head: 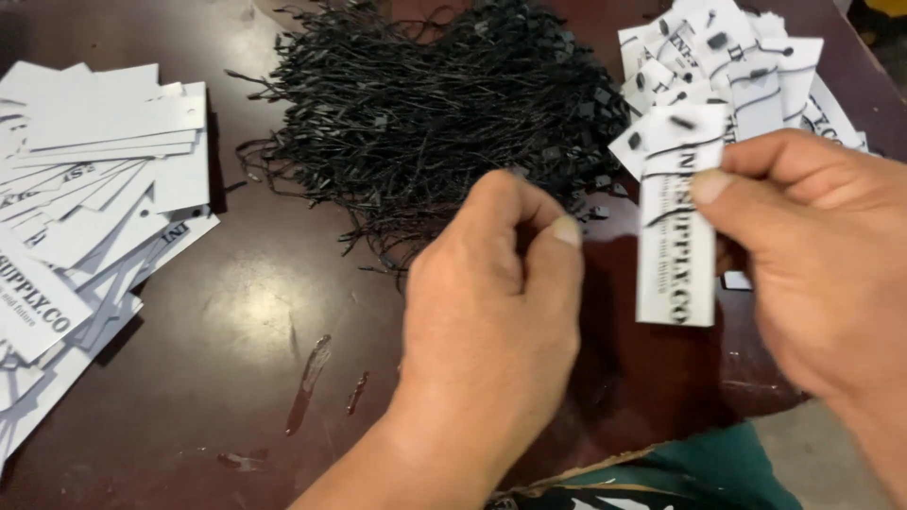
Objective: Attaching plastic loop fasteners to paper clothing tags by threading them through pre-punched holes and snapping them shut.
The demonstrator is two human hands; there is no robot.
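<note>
On the dark surface (246, 321) lay one big heap of black strings (425, 104), flanked by two piles of white tags. The left hand (491, 312) hovered curled, fingers (557, 250) pinched narrow; what they held could not be told. The right hand (822, 246) pinched one white tag (675, 255), long axis upright.

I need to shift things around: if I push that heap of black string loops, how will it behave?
The heap of black string loops is probably light and floppy, since thin strands splay loosely. Being tangled, it likely drags as a clump, shedding stragglers on the dark table.
</note>
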